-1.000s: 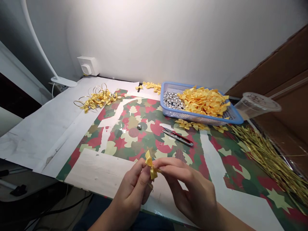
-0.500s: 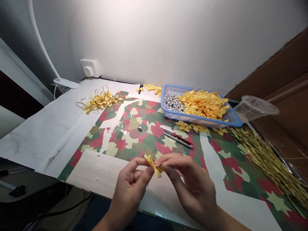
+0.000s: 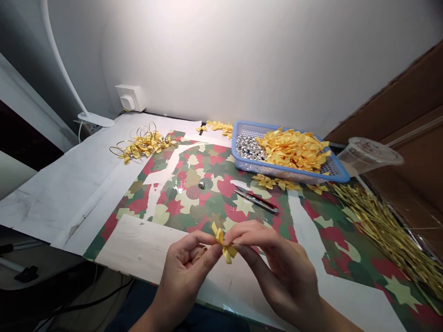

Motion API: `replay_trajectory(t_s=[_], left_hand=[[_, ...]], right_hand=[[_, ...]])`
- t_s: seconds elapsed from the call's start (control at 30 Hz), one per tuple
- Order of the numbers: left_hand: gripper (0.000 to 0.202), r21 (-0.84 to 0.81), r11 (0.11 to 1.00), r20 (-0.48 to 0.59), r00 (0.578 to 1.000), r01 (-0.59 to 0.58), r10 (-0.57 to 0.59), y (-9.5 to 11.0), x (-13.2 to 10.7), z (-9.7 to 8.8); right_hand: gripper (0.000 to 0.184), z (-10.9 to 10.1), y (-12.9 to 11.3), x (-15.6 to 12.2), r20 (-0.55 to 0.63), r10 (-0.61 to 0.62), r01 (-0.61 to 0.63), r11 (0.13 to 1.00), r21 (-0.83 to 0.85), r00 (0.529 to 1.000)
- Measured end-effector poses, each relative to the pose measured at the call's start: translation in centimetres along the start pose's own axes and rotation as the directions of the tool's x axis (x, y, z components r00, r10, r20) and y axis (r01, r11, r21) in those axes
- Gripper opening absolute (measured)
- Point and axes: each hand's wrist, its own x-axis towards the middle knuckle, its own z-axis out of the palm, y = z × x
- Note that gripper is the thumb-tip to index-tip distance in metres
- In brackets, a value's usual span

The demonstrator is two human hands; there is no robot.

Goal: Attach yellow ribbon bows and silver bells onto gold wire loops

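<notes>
Nearest, grasping a yellow bow (image 3: 228, 253) at its middle, pinching with thumb and forefinger of the left hand (image 3: 188, 267) on one side and fingertips of the right hand (image 3: 282, 267) on the other. Held up between both, above the near part of the table (image 3: 145, 244). Seems only partly worked, showing nothing silver on the visible side; too covered to judge any wire through it. To the right, see a bundle of golden strands (image 3: 384, 230), apparently unused. Past the hands, note thread snips (image 3: 258, 199) lying untouched and, farther left, one loose silver bead (image 3: 201, 185). Beyond, find front bows (image 3: 265, 180) just before a blue basket (image 3: 341, 173), with many piled bows (image 3: 294, 150) and silver beads (image 3: 249, 147) inside, suggesting much left. Toward the left, see a looped heap (image 3: 141, 145) combining bows, wire rings and silver bits, probably done. Farthest, note a few back bows (image 3: 219, 126).
</notes>
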Motion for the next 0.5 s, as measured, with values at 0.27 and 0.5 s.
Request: replay_trajectory(t_s=[0.27,0.5], left_hand=[[0.044,-0.082,0.992,0.101,0.991,0.100,-0.091,0.40,0.18,-0.17],[0.043,-0.044,0.998,0.059,0.997,0.054,-0.052,0.29,0.20,-0.01]], right_hand=[[0.030,-0.05,-0.08,-0.06,0.013,0.010,-0.010,1.000,0.022,1.000],[0.022,0.42,0.17,-0.07,-0.026,0.067,-0.064,0.995,0.080,0.997]])
